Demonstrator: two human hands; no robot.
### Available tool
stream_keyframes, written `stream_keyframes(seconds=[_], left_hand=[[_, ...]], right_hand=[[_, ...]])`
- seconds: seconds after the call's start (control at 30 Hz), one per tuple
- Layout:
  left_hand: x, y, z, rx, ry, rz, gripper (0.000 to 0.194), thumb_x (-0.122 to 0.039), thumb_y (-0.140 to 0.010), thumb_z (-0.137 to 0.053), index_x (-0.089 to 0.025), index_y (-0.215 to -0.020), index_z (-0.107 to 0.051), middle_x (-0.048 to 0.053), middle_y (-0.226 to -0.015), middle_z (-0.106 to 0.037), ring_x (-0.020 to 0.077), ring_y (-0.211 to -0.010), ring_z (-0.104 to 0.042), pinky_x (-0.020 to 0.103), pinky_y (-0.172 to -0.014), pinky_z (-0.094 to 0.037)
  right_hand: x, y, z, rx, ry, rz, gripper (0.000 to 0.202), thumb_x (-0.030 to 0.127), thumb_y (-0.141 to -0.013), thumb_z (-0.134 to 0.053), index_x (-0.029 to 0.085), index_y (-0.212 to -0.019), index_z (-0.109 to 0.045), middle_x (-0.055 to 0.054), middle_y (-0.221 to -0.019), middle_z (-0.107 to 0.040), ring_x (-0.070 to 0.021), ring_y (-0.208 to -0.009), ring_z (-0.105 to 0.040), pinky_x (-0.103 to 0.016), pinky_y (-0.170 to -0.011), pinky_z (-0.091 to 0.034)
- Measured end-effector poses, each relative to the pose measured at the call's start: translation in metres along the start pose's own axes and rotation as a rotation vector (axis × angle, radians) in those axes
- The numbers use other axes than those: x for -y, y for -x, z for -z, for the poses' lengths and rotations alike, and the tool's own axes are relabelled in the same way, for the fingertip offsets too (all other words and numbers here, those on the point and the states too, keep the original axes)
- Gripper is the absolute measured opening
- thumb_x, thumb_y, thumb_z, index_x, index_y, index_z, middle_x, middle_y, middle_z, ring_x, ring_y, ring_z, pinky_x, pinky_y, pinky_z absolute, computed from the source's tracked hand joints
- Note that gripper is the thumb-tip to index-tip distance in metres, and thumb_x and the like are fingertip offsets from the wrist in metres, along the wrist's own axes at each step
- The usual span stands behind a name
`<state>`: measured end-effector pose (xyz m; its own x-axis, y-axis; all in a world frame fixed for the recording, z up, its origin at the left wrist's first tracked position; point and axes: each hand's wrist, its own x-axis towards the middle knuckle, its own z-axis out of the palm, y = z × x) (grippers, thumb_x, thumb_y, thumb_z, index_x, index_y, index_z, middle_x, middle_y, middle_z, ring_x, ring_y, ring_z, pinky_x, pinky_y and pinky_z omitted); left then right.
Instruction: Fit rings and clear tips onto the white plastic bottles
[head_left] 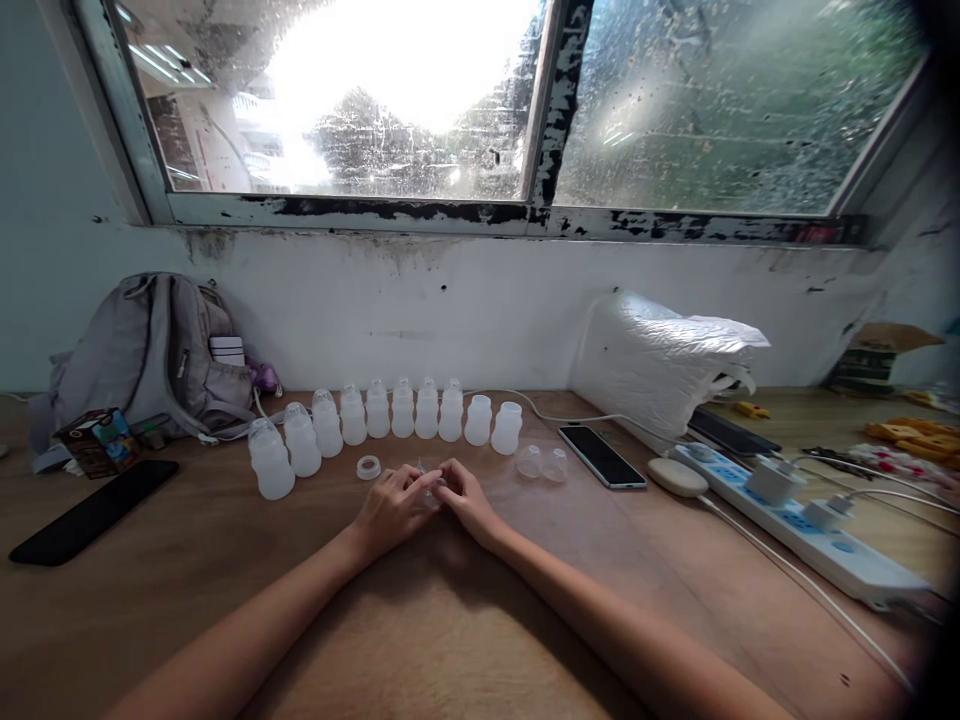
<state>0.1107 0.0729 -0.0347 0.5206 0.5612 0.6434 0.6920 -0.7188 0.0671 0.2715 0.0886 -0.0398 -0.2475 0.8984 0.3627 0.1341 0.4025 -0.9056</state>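
Observation:
My left hand (396,507) and my right hand (466,495) meet over the middle of the table. Both have their fingers closed around a small clear piece (429,490), mostly hidden by the fingers; its exact kind does not show. Just left of my left hand lies a white bottle collar ring (368,467). Behind the hands, several frosted baby bottles (402,410) stand upright in a curved row with clear caps on top. At the row's right end, two bottles (506,430) have open necks. Two clear domed caps (541,463) rest to the right of my right hand.
Right of the caps lie a phone (602,456), a white round device (676,477) and a power strip (802,520) with plugs and cables. A silver padded bag (660,360) leans at the wall. On the left are a grey backpack (142,360), a box (101,442) and a black phone (94,512).

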Motion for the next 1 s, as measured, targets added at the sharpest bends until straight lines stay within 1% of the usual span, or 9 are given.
stream_keyframes(seconds=[0.07,0.17,0.23,0.37,0.5,0.6,0.73,0.87,1.0], left_hand=[[0.000,-0.001,0.001,0.016,0.013,0.054,0.041,-0.035,-0.078,-0.048,-0.026,-0.118,-0.046,0.006,-0.092,-0.052,0.0171,-0.079,-0.053,0.033,-0.074,-0.044],[0.001,-0.001,0.002,0.012,0.060,0.119,0.040,-0.028,-0.079,-0.047,-0.025,-0.118,-0.044,0.006,-0.099,-0.048,0.0172,-0.085,-0.052,0.032,-0.077,-0.045],[0.002,-0.001,0.000,0.025,0.108,0.136,0.040,-0.024,-0.079,-0.046,-0.025,-0.118,-0.044,0.006,-0.103,-0.045,0.0163,-0.088,-0.052,0.030,-0.076,-0.046],[0.005,0.001,-0.004,0.050,0.183,0.069,0.042,-0.012,-0.080,-0.039,-0.027,-0.119,-0.041,0.006,-0.110,-0.040,0.0131,-0.089,-0.052,0.026,-0.077,-0.047],[0.005,0.003,-0.005,0.036,0.213,-0.019,0.045,-0.005,-0.079,-0.036,-0.028,-0.116,-0.044,0.005,-0.112,-0.039,0.0123,-0.090,-0.051,0.027,-0.080,-0.046],[0.003,0.001,0.000,0.042,0.241,-0.062,0.040,-0.005,-0.077,-0.038,-0.025,-0.110,-0.048,0.006,-0.112,-0.039,0.0142,-0.096,-0.048,0.028,-0.084,-0.044],[-0.003,-0.001,0.006,0.046,0.269,-0.062,0.029,-0.010,-0.075,-0.045,-0.021,-0.100,-0.051,0.007,-0.113,-0.039,0.0180,-0.106,-0.043,0.030,-0.089,-0.041],[-0.004,-0.002,0.006,0.046,0.262,-0.025,0.017,-0.018,-0.075,-0.049,-0.020,-0.092,-0.050,0.008,-0.107,-0.041,0.0188,-0.103,-0.044,0.031,-0.087,-0.041],[-0.001,-0.002,0.003,0.041,0.268,0.045,0.013,-0.017,-0.078,-0.044,-0.019,-0.091,-0.047,0.006,-0.100,-0.043,0.0167,-0.097,-0.046,0.030,-0.083,-0.042]], right_hand=[[0.003,0.000,0.001,0.006,-0.068,-0.017,0.008,0.022,-0.068,-0.050,0.018,-0.073,-0.045,0.003,-0.068,-0.045,-0.0102,-0.062,-0.044,-0.021,-0.057,-0.036],[0.005,0.000,0.002,0.023,-0.181,-0.068,0.013,0.023,-0.069,-0.050,0.018,-0.080,-0.046,0.001,-0.075,-0.050,-0.0107,-0.062,-0.049,-0.023,-0.057,-0.040],[0.006,0.000,0.003,0.026,-0.236,-0.101,0.014,0.025,-0.070,-0.050,0.018,-0.082,-0.047,0.001,-0.075,-0.052,-0.0107,-0.060,-0.051,-0.024,-0.056,-0.041],[0.005,0.000,0.002,-0.026,-0.333,-0.166,0.019,0.036,-0.073,-0.051,0.017,-0.075,-0.048,0.003,-0.064,-0.050,-0.0103,-0.056,-0.050,-0.024,-0.055,-0.042],[0.005,-0.002,0.002,-0.066,-0.448,-0.240,0.026,0.041,-0.068,-0.057,0.018,-0.078,-0.051,0.003,-0.067,-0.052,-0.0097,-0.053,-0.050,-0.025,-0.052,-0.043],[0.005,-0.002,0.002,-0.045,-0.432,-0.247,0.028,0.042,-0.066,-0.059,0.017,-0.079,-0.054,0.001,-0.066,-0.055,-0.0103,-0.052,-0.050,-0.025,-0.050,-0.043],[0.005,-0.002,0.001,-0.014,-0.403,-0.212,0.028,0.042,-0.066,-0.060,0.016,-0.073,-0.055,0.001,-0.061,-0.055,-0.0107,-0.052,-0.050,-0.024,-0.049,-0.041],[0.003,-0.001,0.000,-0.008,-0.421,-0.228,0.029,0.042,-0.064,-0.062,0.016,-0.073,-0.054,0.002,-0.060,-0.056,-0.0102,-0.052,-0.051,-0.023,-0.050,-0.042],[0.002,-0.002,0.000,0.039,-0.413,-0.252,0.031,0.044,-0.065,-0.062,0.015,-0.071,-0.052,0.001,-0.059,-0.057,-0.0105,-0.052,-0.054,-0.023,-0.052,-0.042]])
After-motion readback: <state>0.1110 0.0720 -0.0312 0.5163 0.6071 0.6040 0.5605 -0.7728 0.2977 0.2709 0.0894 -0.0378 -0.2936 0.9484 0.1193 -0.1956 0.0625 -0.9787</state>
